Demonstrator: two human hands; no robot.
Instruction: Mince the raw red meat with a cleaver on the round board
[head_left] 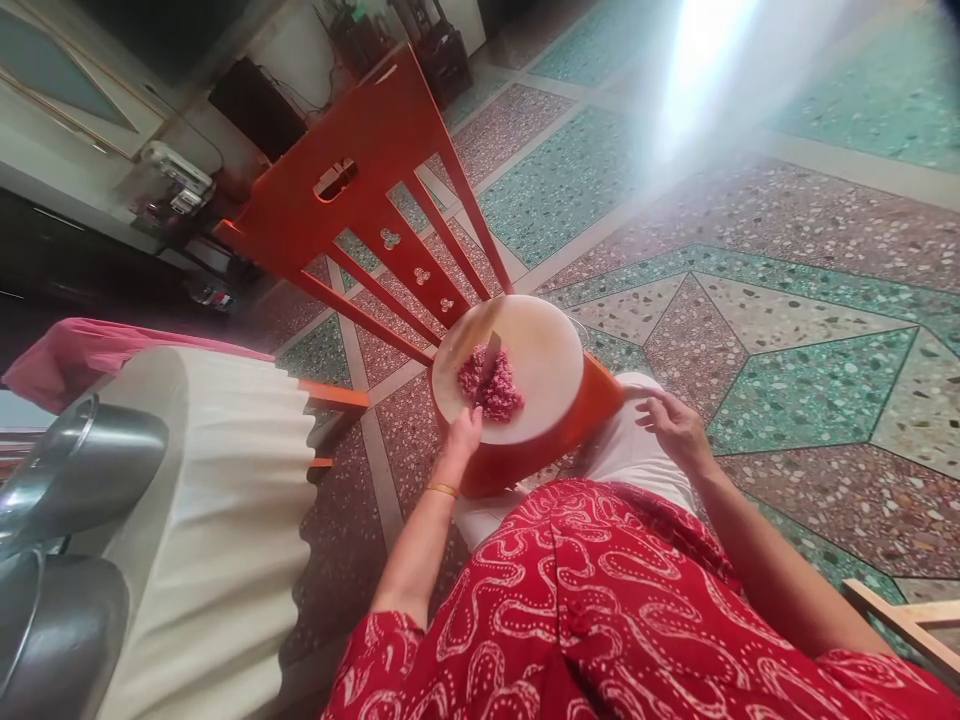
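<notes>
My left hand (466,430) is wrapped round the handle of a knife (492,355). The blade is in a heap of chopped reddish-pink meat (507,397), and part of it is hidden by the meat. Under the heap is a round, pale cutting board (551,375), set on the seat of a red-orange wooden chair (592,405). Off to the right, over my knee, my right hand (673,425) is open and holds nothing, its fingers loosely bent and apart. It is clear of the board and the meat.
The chair's slatted backrest (360,170) rises beyond the board. At left, metal pots (97,460) stand on a table with a cream cloth (217,520), and a pink cloth (82,355) lies at its far edge. A wooden frame (892,620) stands at lower right on the patterned floor.
</notes>
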